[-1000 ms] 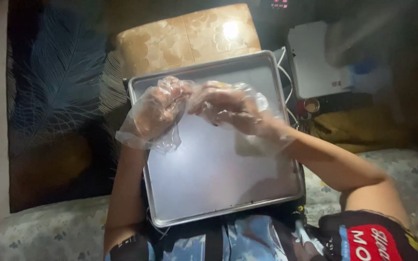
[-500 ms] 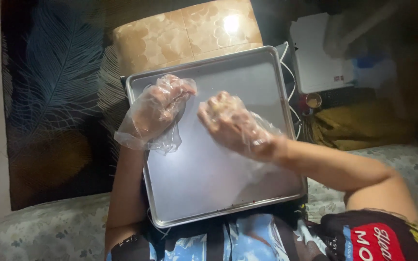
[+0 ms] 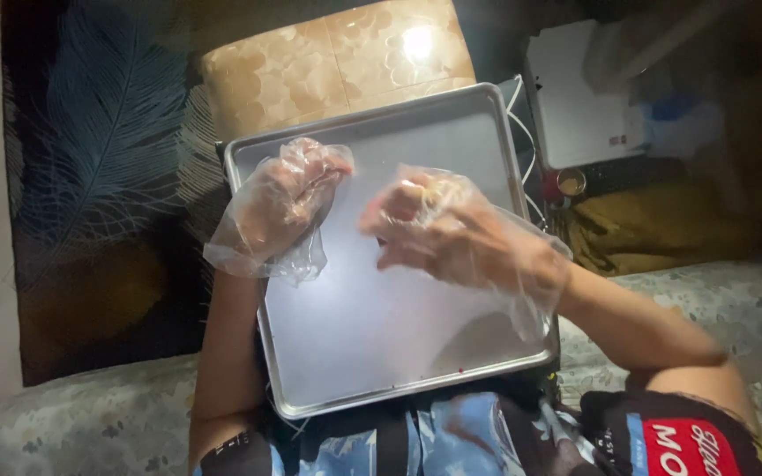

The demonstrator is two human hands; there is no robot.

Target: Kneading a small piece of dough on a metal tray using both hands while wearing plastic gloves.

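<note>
Head view: metal baking tray (image 3: 354,353) sits on the person's lap, long side running away from the body, surface bare and shiny. Both hands wear loose clear plastic gloves. Left hand (image 3: 280,207) hovers over the tray's far left part, near its left edge, fingers curled loosely inward; nothing visible in it, glove cuff (image 3: 262,260) hanging slack below the wrist. Right hand (image 3: 451,234) is over the middle of the tray, toward the right edge, fingers bent and pinched together at the tips; there may be a small pale bit at the fingertips (image 3: 421,189), but blur and glove glare make it impossible to tell. Hands are near each other, not touching. Beyond the tray's far edge: tan patterned cushion (image 3: 337,66) with a bright light spot. Off the far right corner: white box (image 3: 579,97), white cable (image 3: 526,159) running along the tray's right edge. Left of the tray: dark cloth with a feather print (image 3: 99,150). Floral bedding (image 3: 72,423) under the legs.
</note>
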